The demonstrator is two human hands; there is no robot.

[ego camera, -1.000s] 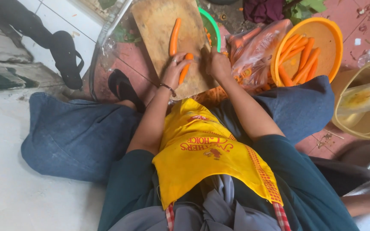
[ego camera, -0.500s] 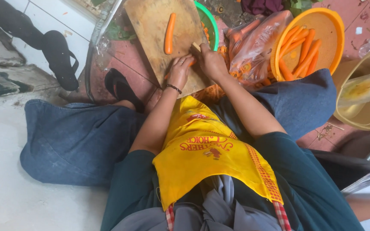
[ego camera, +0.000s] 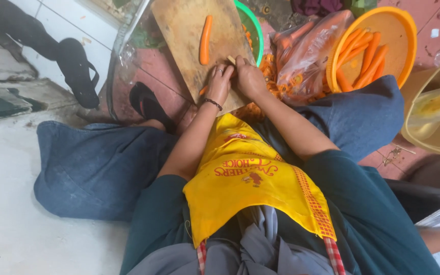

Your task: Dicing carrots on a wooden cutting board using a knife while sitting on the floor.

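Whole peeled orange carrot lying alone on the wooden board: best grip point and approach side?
Grip the whole peeled orange carrot at mid-length, pinching across its narrow width from above. It lies flat, long and slim on the wooden cutting board, bare board on both sides. Both the left hand and right hand sit nearer the person, so the top looks open.

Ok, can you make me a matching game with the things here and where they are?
Things:
1. whole carrot
2. peeled carrots
3. black sandal
4. bracelet

Places:
A. on the white tiled floor
B. around the left wrist
C. on the wooden cutting board
D. in the orange basket

Pairs: 1-C, 2-D, 3-A, 4-B
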